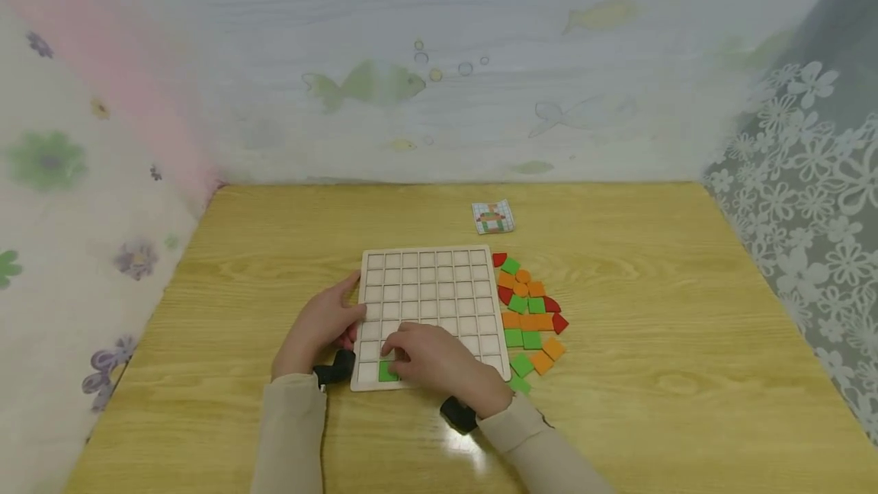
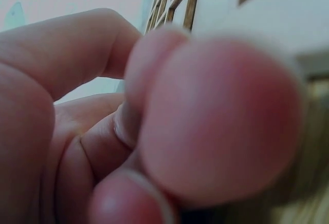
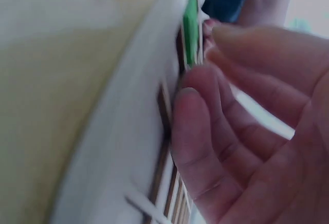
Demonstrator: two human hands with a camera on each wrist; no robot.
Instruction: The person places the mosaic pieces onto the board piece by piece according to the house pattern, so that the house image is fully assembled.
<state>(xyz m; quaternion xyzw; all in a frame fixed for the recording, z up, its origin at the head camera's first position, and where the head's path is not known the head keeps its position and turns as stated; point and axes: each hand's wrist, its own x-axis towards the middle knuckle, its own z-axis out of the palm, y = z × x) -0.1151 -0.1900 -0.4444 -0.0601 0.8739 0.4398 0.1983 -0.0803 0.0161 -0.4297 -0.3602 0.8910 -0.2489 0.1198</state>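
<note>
Green tile [image 1: 387, 371] sits in the board [image 1: 409, 276], bottom row
Only our head view catches the card [image 1: 492, 217]. Right hand [image 1: 439, 360] has its grip loosely apart, tile just beside it; left hand's [image 1: 324, 326] grip, we can't tell.

Green tile [image 1: 387, 371] seemingly part-hidden behind right fingers [image 1: 398, 338]

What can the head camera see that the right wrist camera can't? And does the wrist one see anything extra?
Only the head camera shows the little picture card, the red pieces and orange pieces beside the board, and the fish pictures.

Only the right wrist camera shows the palm side of the right hand up close; the head camera sees its back.

Both show the right hand, part of the table, the board, and a green square in it.
</note>
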